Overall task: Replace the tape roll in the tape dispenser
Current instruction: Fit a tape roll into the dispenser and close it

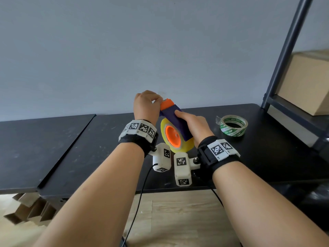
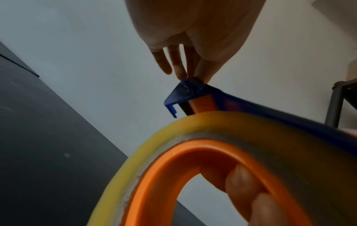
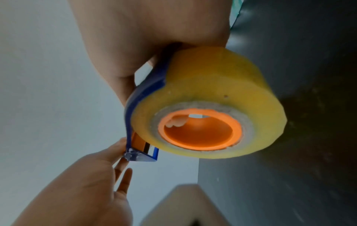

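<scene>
A blue tape dispenser [image 1: 175,120] with an orange cutter head [image 1: 167,104] is held above the black table [image 1: 71,139]. A yellow tape roll [image 1: 185,147] sits on its orange hub [image 1: 173,137]. My right hand [image 1: 188,122] grips the blue body from the right, and its fingertips [image 3: 176,120] show through the hub. My left hand [image 1: 157,102] pinches the dispenser's front end by the cutter. In the left wrist view the fingers [image 2: 179,65] close on the blue tip [image 2: 189,89]. A green and white tape roll [image 1: 233,125] lies flat on the table to the right.
A dark metal shelf frame [image 1: 284,56] stands at the right and carries a cardboard box [image 1: 306,82]. A seam [image 1: 71,145] splits the table into two tops. Below the near edge are a wooden floor [image 1: 178,220] and folded cardboard [image 1: 32,209].
</scene>
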`<act>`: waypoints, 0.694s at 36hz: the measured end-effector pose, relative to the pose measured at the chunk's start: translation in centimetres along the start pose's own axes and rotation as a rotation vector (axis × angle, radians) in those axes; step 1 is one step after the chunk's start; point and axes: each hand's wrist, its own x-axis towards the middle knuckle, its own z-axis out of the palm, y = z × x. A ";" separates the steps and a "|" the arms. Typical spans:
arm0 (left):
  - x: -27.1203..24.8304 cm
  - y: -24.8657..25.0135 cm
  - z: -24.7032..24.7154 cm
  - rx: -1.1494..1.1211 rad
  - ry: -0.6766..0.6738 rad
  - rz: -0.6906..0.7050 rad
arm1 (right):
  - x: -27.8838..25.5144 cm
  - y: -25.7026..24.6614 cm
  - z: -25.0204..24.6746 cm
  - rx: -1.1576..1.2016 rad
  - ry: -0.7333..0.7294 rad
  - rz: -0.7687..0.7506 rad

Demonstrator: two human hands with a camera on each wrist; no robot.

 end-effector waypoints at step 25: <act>0.8 -0.1 -1.7 -0.108 0.022 -0.183 | 1.4 -1.3 0.8 -0.493 0.017 -0.198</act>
